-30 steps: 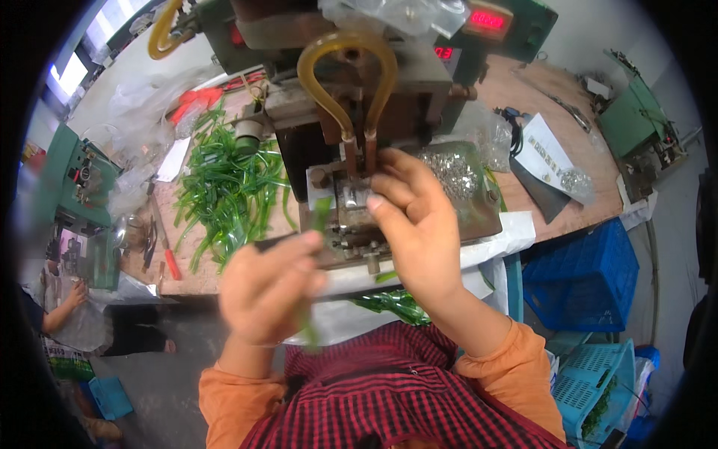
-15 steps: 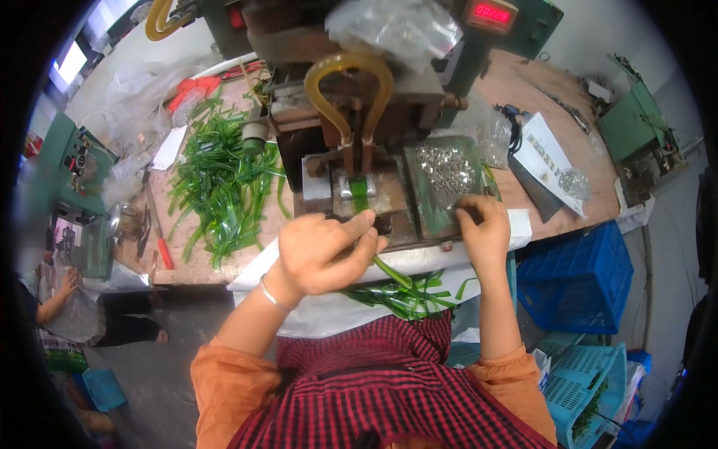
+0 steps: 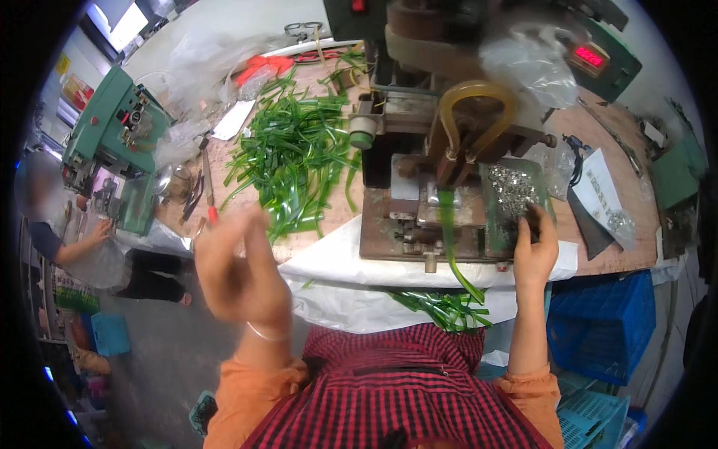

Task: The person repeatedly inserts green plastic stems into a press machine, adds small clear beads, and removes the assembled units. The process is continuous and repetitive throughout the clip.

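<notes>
My left hand (image 3: 243,273) is raised off the table's front edge on the left, smeared by motion, so its fingers cannot be read. At the right, my right hand (image 3: 537,243) has its thumb and fingers bent together over the tray (image 3: 497,238) of small metal pieces (image 3: 512,187); whatever is between the tips is too small to make out. A long green strip (image 3: 450,243) runs from under the press head (image 3: 447,176) and droops over the front edge. Its lower end reaches a bunch of green strips (image 3: 441,308) on the white sheet (image 3: 336,299) near my lap.
A heap of green strips (image 3: 292,165) covers the table left of the press. Beyond it lie a red-handled tool (image 3: 212,213) and plastic bags (image 3: 202,56). A blue crate (image 3: 602,322) stands below right. Another person (image 3: 90,243) sits at a green machine (image 3: 112,142) far left.
My left hand has left the strip at the press and swung left, while the strip now hangs free. My right hand stays by the tray. The whole view has shifted leftward.
</notes>
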Tool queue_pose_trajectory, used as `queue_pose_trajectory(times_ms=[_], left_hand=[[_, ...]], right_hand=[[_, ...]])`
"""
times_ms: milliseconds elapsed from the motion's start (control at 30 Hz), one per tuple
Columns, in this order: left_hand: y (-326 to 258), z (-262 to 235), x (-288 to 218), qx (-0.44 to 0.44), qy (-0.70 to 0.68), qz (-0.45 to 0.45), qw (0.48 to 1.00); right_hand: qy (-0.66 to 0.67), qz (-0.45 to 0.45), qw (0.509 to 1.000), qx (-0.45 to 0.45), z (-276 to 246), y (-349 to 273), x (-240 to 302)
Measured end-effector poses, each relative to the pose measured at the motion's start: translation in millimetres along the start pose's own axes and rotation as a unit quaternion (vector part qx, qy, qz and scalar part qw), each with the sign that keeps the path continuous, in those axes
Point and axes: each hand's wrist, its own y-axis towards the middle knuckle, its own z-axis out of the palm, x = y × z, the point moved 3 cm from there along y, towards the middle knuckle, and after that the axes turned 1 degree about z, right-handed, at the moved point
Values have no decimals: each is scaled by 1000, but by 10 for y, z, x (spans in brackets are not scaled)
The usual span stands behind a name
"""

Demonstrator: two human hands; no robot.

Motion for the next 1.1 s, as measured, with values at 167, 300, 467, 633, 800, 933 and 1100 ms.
queue_pose_trajectory(times_ms=[167, 300, 467, 633, 800, 933, 1100], left_hand=[[285, 897, 990, 156, 233, 7, 960], [-298, 1526, 2003, 288, 453, -71, 841], [-617, 1407, 2063, 331, 428, -177, 822], [-350, 808, 1527, 246, 260, -205, 911], [-347, 844, 1183, 241, 51, -273, 930], [-710, 850, 1105, 179, -143, -455, 860], [-580, 759, 723, 89, -235, -384, 889]], right_hand=[[55, -57, 996, -37, -8, 122, 312], [-7, 20, 1000, -14, 95, 90, 18], [-42, 50, 997, -48, -459, -271, -204], [123, 92, 988, -5, -634, -295, 47], [346, 47, 932, 95, -104, 198, 949], [486, 105, 858, 125, 454, 260, 1125], [469, 146, 860, 140, 387, 182, 1190]])
